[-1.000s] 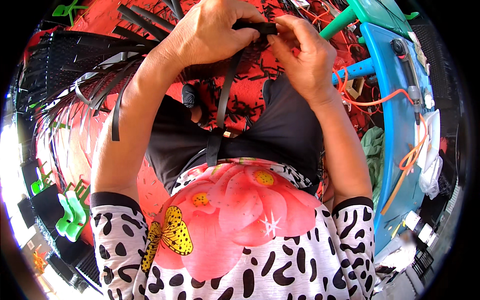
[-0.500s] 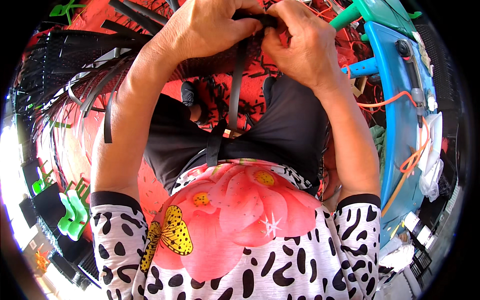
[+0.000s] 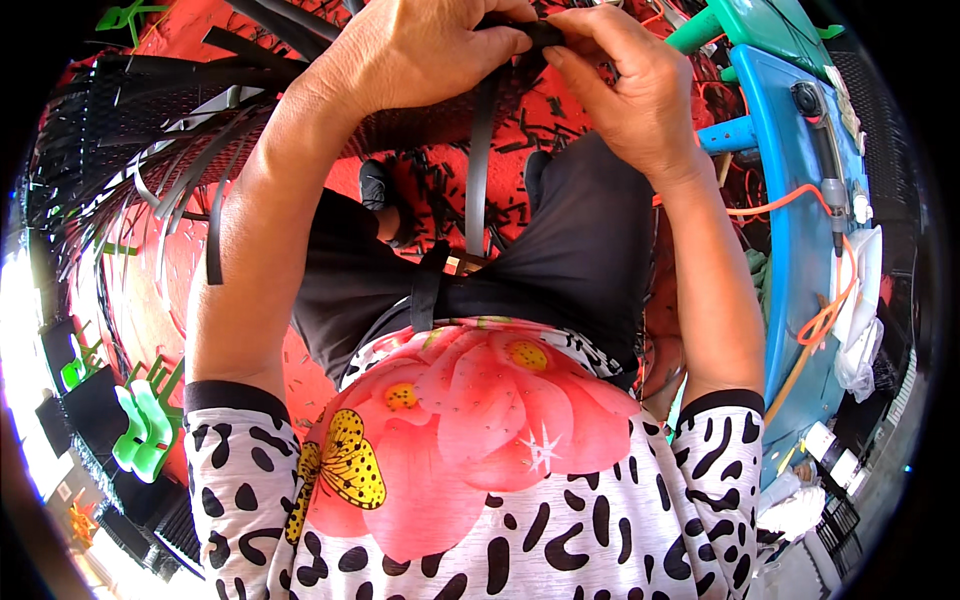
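Note:
At the top of the view, my left hand (image 3: 425, 55) is closed around a piece of dark woven work (image 3: 400, 130), its thumb pressed on a black strip (image 3: 541, 36). My right hand (image 3: 635, 90) pinches at the same black strip, thumb and forefinger tips on either side of its end. One flat dark strip (image 3: 478, 180) hangs from the work between my knees. Loose black strips (image 3: 200, 170) fan out beyond my left forearm. The far side of the work is cut off by the picture's upper edge.
A blue table or stool top (image 3: 790, 200) stands at my right, with a dark corded tool (image 3: 825, 150) and an orange cord (image 3: 780, 203). Black scraps (image 3: 440, 190) litter the red floor. Green chairs (image 3: 150, 430) show at the left, and a white plastic bag (image 3: 860, 350) lies at the right.
My right hand has shifted slightly right and its fingers have straightened, from a curled grip to a fingertip pinch. The left hand keeps its hold, and the hanging strip has swung a little.

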A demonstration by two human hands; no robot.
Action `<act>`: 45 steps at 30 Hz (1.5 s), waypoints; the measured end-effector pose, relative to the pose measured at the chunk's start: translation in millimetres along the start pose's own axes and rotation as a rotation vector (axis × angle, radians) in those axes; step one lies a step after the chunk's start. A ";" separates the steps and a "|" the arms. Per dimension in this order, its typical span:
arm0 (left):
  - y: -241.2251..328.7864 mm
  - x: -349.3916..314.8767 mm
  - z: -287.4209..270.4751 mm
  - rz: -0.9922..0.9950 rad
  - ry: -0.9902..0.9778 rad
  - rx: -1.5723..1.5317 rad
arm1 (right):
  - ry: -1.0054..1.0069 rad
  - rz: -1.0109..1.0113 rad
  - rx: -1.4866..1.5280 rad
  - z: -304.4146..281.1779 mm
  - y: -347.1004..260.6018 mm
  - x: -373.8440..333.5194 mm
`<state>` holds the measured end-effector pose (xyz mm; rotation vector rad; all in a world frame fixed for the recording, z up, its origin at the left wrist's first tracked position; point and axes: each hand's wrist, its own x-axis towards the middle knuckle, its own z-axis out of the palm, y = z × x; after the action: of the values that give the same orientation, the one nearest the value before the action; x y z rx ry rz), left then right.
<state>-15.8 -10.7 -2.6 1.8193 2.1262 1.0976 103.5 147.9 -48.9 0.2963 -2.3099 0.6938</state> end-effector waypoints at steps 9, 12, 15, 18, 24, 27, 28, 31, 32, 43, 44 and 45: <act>-5.9 -0.4 0.6 -0.038 -0.049 -0.032 | -0.158 0.031 0.042 -9.4 -1.1 11.9; -2.4 -2.0 2.0 -0.002 -0.010 -0.034 | -0.145 0.036 0.088 -9.9 3.5 8.4; -8.4 -0.6 4.6 -0.036 -0.001 -0.041 | -0.109 0.077 0.090 -6.7 2.5 4.2; 5.0 3.7 1.6 -0.163 -0.027 0.017 | -0.082 0.094 0.053 -4.2 2.2 1.0; 4.0 3.0 11.4 -0.168 0.036 0.117 | -0.010 0.094 0.026 2.8 0.9 -3.7; 0.8 1.7 12.3 -0.096 0.048 0.125 | 0.032 0.066 0.036 5.6 2.6 -5.7; 2.6 -0.5 10.7 -0.036 0.055 0.132 | 0.047 0.052 0.036 6.1 2.9 -6.8; -1.0 -4.2 8.1 0.062 0.051 0.163 | 0.079 0.081 0.083 10.1 -2.2 -7.6; -3.5 -5.4 8.0 0.079 0.046 0.176 | 0.083 0.067 0.062 10.4 -3.1 -7.3; -6.9 1.0 -4.9 0.031 -0.042 -0.036 | 0.205 0.258 0.121 21.3 -5.2 -9.0; -5.3 1.5 -6.8 0.033 -0.045 -0.041 | 0.212 0.257 0.146 23.0 -3.9 -10.7; -5.5 2.9 -7.2 0.004 -0.052 -0.041 | 0.218 0.257 0.171 25.1 -0.9 -12.6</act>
<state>-24.8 -11.2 0.3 1.8144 2.0564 1.0742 99.0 133.4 -72.5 -0.0024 -2.1029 1.0032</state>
